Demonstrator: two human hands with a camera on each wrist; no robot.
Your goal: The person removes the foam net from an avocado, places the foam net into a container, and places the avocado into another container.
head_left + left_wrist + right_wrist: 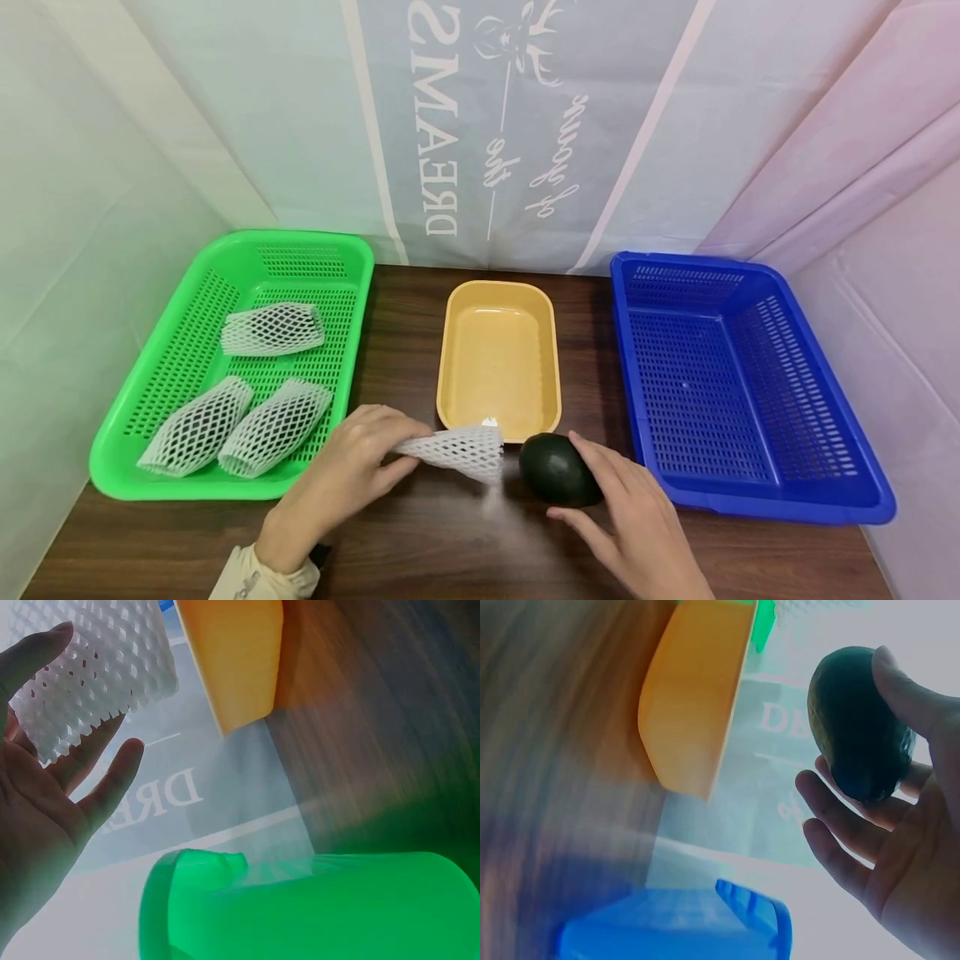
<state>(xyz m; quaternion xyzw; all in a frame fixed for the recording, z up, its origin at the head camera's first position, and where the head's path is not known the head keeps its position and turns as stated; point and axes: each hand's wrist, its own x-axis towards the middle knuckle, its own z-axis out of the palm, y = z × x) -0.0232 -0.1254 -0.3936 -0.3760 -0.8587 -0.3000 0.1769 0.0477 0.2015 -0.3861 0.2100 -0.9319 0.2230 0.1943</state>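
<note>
Between its thumb and fingers, my left hand (367, 450) pinches one end of a white foam net sleeve (457, 452), which looks flattened and has no fruit in it. My right hand (626, 508) grips a dark green avocado (558, 471) by its right side, just to the right of the sleeve's free end. A small gap separates the two in the head view. The right wrist view shows the thumb on one side of the avocado (859, 724) and fingers on the other. In the left wrist view, the thumb presses on the net sleeve (105, 664).
At the left, a green basket (108, 433) holds three dark fruits in white net sleeves (273, 329). A yellow tray (498, 358) stands mid-table just beyond the hands. A blue basket (682, 392) is at the right. A printed cloth (495, 125) hangs behind the wooden table (450, 550).
</note>
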